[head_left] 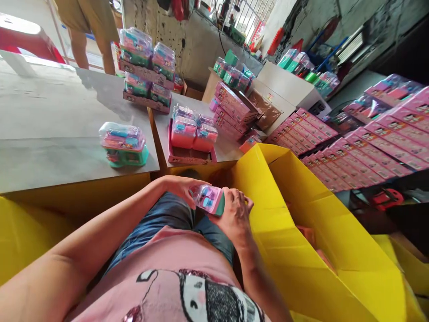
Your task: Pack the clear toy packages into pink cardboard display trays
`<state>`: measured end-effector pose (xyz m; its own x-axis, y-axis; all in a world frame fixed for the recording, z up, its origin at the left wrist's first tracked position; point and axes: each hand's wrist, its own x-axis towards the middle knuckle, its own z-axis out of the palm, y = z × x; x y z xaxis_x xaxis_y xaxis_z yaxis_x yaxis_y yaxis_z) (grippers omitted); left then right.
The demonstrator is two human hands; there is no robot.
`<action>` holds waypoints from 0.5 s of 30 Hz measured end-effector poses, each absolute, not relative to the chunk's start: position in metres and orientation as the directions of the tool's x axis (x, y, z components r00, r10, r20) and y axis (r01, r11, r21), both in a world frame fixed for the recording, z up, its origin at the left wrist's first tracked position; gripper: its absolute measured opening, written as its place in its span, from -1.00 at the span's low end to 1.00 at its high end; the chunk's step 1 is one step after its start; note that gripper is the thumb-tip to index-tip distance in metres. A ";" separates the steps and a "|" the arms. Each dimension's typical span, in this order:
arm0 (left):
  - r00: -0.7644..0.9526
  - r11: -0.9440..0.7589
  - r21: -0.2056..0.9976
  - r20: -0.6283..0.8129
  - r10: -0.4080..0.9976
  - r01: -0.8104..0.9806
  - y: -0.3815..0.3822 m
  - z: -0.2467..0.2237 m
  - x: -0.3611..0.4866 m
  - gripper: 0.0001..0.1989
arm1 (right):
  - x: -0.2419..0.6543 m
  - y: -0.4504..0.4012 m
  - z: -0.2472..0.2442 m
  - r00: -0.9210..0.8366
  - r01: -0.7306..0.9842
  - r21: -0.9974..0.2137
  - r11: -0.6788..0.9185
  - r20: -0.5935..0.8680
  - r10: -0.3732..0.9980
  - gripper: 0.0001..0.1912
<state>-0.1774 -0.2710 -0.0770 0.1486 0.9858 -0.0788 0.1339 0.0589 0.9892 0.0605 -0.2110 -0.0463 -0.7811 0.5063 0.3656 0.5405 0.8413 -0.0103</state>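
Over the lap (167,217), off the near right corner of the white table (50,156), the left hand (182,188) clasps the small case (208,199) by its clear end, the right hand (235,213) its green end; light, even pressure should suit it

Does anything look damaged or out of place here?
The back wall looks damaged, pitted and blotched. Also, one package stands alone on the left table, apart from those grouped in pink trays.
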 end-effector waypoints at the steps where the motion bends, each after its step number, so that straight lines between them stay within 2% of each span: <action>1: 0.196 0.069 0.994 -0.085 0.977 0.083 -0.272 -0.080 -0.177 -0.03 | 0.062 -0.210 -0.048 -0.783 0.539 -0.024 0.842 0.354 0.512 -0.17; 3: 0.309 0.099 0.995 -0.096 0.946 0.006 -0.274 -0.083 -0.177 -0.05 | 0.064 -0.207 -0.050 -0.781 0.533 -0.097 0.841 0.327 0.532 -0.14; 4: 0.310 0.104 0.994 -0.087 0.947 -0.039 -0.276 -0.083 -0.178 -0.07 | 0.065 -0.204 -0.052 -0.775 0.524 -0.164 0.836 0.316 0.548 -0.12; 8: 0.287 0.053 0.982 0.001 0.958 -0.179 -0.281 -0.089 -0.173 -0.13 | 0.067 -0.197 -0.058 -0.707 0.438 -0.546 0.715 0.283 0.648 -0.09; 10: 0.275 -0.007 0.978 0.065 0.959 -0.209 -0.280 -0.096 -0.166 -0.16 | 0.066 -0.196 -0.059 -0.675 0.367 -0.688 0.626 0.266 0.689 -0.04; 13: 0.300 -0.003 0.966 0.084 0.950 -0.260 -0.277 -0.105 -0.154 -0.11 | 0.063 -0.198 -0.059 -0.668 0.253 -0.816 0.520 0.242 0.704 0.15; 15: 0.277 -0.015 0.961 0.095 0.956 -0.276 -0.276 -0.105 -0.145 -0.05 | 0.064 -0.197 -0.062 -0.669 0.162 -0.870 0.466 0.250 0.700 0.15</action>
<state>-0.1452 -0.2759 -0.1048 0.2775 0.9561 0.0945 -0.2756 -0.0151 0.9612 0.0641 -0.1965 -0.0620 -0.6686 0.7003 0.2502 0.1622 0.4657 -0.8700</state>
